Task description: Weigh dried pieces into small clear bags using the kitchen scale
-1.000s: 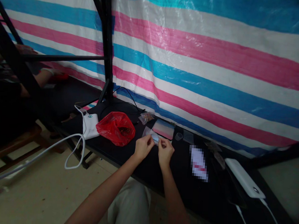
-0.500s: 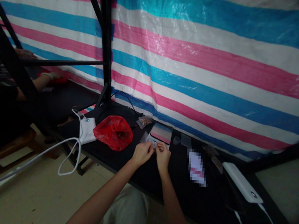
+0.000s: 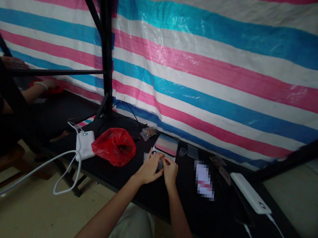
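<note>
My left hand (image 3: 149, 168) and my right hand (image 3: 170, 171) meet over the black table (image 3: 133, 179), fingers curled and pinched together on a small clear plastic bag (image 3: 159, 165) that is mostly hidden between them. Its contents cannot be made out. Just beyond my fingers lies a flat case with a pink-to-grey gradient (image 3: 166, 145). A crumpled red plastic bag (image 3: 114, 146) sits to the left of my hands.
A white charger (image 3: 84, 145) with a looping cable lies at the table's left end. A white power bank (image 3: 250, 193) lies at the right, several small clear packets near the striped tarp (image 3: 206, 64). Another person's arm (image 3: 34, 90) rests far left behind a black post (image 3: 105, 50).
My hands have dropped lower and closed tighter around the small bag, which now shows less. The camera has tilted slightly, shifting everything left and down.
</note>
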`<state>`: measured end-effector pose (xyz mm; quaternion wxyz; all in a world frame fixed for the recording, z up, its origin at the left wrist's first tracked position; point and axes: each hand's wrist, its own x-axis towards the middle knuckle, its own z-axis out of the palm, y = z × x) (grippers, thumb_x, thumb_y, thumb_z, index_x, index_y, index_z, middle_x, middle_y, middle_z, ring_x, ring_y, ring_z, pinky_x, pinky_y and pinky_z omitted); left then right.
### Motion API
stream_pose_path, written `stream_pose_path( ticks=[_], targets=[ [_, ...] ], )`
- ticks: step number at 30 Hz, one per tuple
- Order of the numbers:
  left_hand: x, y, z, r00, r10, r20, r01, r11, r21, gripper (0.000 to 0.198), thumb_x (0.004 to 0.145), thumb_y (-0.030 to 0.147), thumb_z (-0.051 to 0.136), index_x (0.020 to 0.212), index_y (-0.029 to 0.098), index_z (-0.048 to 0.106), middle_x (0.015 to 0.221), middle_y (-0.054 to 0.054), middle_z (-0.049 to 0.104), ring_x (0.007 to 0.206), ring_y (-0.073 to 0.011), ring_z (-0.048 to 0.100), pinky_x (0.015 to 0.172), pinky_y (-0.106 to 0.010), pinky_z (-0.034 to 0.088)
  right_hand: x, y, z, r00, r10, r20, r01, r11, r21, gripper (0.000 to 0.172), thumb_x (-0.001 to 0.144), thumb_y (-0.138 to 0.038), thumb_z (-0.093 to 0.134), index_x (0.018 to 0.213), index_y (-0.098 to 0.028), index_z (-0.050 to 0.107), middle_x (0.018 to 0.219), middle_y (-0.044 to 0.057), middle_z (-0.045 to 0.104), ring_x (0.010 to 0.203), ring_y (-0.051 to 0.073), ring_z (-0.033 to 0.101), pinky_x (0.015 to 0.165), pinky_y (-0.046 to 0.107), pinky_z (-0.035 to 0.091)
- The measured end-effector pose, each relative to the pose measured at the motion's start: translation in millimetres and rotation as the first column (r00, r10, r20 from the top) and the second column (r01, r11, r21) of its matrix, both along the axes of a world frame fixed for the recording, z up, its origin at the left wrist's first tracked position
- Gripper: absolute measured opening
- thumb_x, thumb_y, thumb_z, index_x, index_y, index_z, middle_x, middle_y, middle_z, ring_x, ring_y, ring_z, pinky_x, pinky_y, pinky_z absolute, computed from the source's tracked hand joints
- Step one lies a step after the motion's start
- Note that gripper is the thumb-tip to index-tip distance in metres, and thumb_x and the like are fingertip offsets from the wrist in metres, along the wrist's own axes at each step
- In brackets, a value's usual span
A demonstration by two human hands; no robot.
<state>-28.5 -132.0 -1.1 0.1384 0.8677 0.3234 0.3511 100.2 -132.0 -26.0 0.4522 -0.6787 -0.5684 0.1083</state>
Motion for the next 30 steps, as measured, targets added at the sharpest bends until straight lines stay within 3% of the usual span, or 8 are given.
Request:
stream_pose_path(
  ticks=[4, 8, 14, 18, 23, 27, 30],
  targets=[
    [0.6, 4.5, -5.5, 1.0, 0.018, -0.014, -0.018, 1.0, 0.019, 0.056, 0.075, 0.032, 0.055, 0.125, 0.019, 0.033, 0.119, -0.009, 0.048, 0.116, -0.0224, 0.04, 0.108, -0.048, 0.012, 6.1, 3.8, -4.0, 0.993, 0.054, -0.109, -0.052, 0.998, 0.023, 0.029, 0.075, -0.041, 0.049, 0.078, -0.021, 0.07, 0.074, 0.005, 0.07, 0.062, 0.019, 0.062, 0.06, 0.028, 0.047],
    [-0.8, 7.7, -4.7, 0.995, 0.095, -0.039, -0.091, 0.993, 0.081, 0.056, 0.075, 0.039, 0.058, 0.124, 0.021, 0.037, 0.117, -0.008, 0.049, 0.116, -0.0222, 0.04, 0.108, -0.048, 0.012, 9.3, 4.1, -5.5, 0.987, 0.071, -0.142, -0.067, 0.997, 0.031, 0.029, 0.075, -0.039, 0.049, 0.083, -0.021, 0.07, 0.078, 0.005, 0.07, 0.067, 0.02, 0.063, 0.064, 0.03, 0.048],
    [-1.5, 9.6, -5.6, 0.992, 0.099, -0.074, -0.089, 0.988, 0.127, 0.072, 0.068, 0.046, 0.064, 0.128, 0.021, 0.034, 0.116, -0.008, 0.05, 0.113, -0.0233, 0.043, 0.107, -0.049, 0.013, 7.7, 2.0, -2.7, 0.981, 0.08, -0.177, -0.077, 0.997, 0.025, 0.033, 0.076, -0.041, 0.047, 0.087, -0.018, 0.069, 0.079, 0.006, 0.07, 0.066, 0.019, 0.062, 0.063, 0.028, 0.047],
    [-2.6, 9.0, -7.0, 0.992, 0.113, -0.055, -0.107, 0.987, 0.117, 0.064, 0.07, 0.043, 0.064, 0.125, 0.021, 0.039, 0.114, -0.007, 0.052, 0.111, -0.0212, 0.045, 0.107, -0.046, 0.016, 5.8, -2.1, 0.9, 0.995, 0.031, -0.09, -0.032, 0.999, -0.007, 0.033, 0.077, -0.042, 0.046, 0.091, -0.022, 0.068, 0.082, 0.005, 0.07, 0.066, 0.018, 0.062, 0.062, 0.027, 0.046],
    [-3.2, 9.2, -7.7, 0.99, 0.131, -0.052, -0.124, 0.984, 0.126, 0.06, 0.072, 0.04, 0.063, 0.125, 0.022, 0.039, 0.112, -0.006, 0.053, 0.109, -0.0203, 0.046, 0.107, -0.046, 0.015, 3.2, -8.7, 8.4, 0.996, -0.042, 0.08, 0.045, 0.998, -0.042, 0.035, 0.082, -0.042, 0.04, 0.101, -0.024, 0.064, 0.094, 0.004, 0.067, 0.08, 0.018, 0.06, 0.069, 0.027, 0.042],
    [-4.1, 10.4, -8.4, 0.982, 0.183, -0.035, -0.177, 0.974, 0.139, 0.058, 0.071, 0.04, 0.064, 0.122, 0.021, 0.042, 0.11, -0.005, 0.053, 0.108, -0.0208, 0.046, 0.107, -0.048, 0.012, 0.9, -13.2, 14.3, 0.981, -0.094, 0.167, 0.086, 0.995, 0.056, 0.04, 0.084, -0.045, 0.035, 0.084, -0.02, 0.065, 0.086, 0.006, 0.065, 0.086, 0.02, 0.056, 0.073, 0.027, 0.039],
    [-4.4, 11.1, -9.3, 0.983, 0.178, -0.047, -0.169, 0.975, 0.142, 0.057, 0.073, 0.038, 0.062, 0.123, 0.021, 0.041, 0.111, -0.006, 0.053, 0.109, -0.0208, 0.046, 0.107, -0.048, 0.014, -0.9, -13.6, 15.7, 0.99, 0.008, 0.143, -0.013, 0.999, 0.036, 0.038, 0.08, -0.05, 0.042, 0.074, -0.021, 0.065, 0.075, 0.004, 0.065, 0.072, 0.018, 0.056, 0.066, 0.026, 0.04]
  ],
)
